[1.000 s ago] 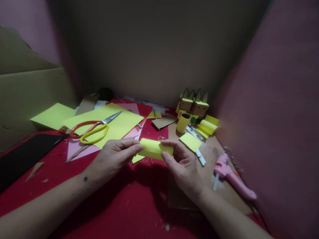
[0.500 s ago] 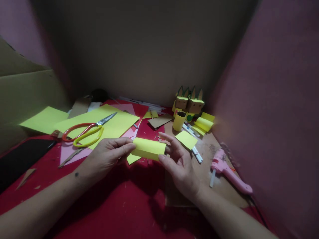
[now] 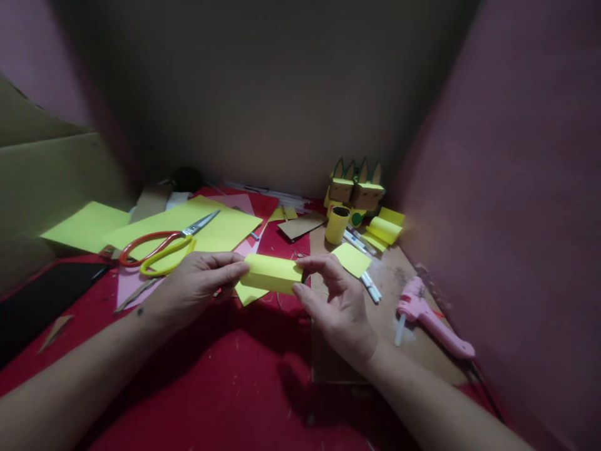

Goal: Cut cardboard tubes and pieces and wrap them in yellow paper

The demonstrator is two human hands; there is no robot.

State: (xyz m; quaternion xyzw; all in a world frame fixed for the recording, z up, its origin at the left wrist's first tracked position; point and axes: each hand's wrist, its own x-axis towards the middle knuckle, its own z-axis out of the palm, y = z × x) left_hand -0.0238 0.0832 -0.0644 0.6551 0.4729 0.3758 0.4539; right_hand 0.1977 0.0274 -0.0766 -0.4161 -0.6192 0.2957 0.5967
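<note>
A yellow paper roll [image 3: 272, 274] hangs level above the red cloth, between both hands. Its left end is pinched by my left hand [image 3: 209, 279], the thumb on the near side. The thumb and index finger of my right hand [image 3: 335, 304] close on its right end. A flat yellow paper scrap [image 3: 250, 295] lies partly hidden below the roll. To the right rests a yellow paper square [image 3: 351, 259] on the cardboard sheet [image 3: 335, 363].
Scissors [image 3: 164, 247] lie on yellow paper at the left, near a black phone [image 3: 61, 282]. A pink glue gun [image 3: 432, 319], markers [image 3: 370, 288], a yellow tube [image 3: 337, 227] and spiked cardboard figures [image 3: 357, 191] are at the right.
Both hands and the roll have shifted slightly left. The fingers of my right hand have drawn in from a wider spread and closed on the roll's right end.
</note>
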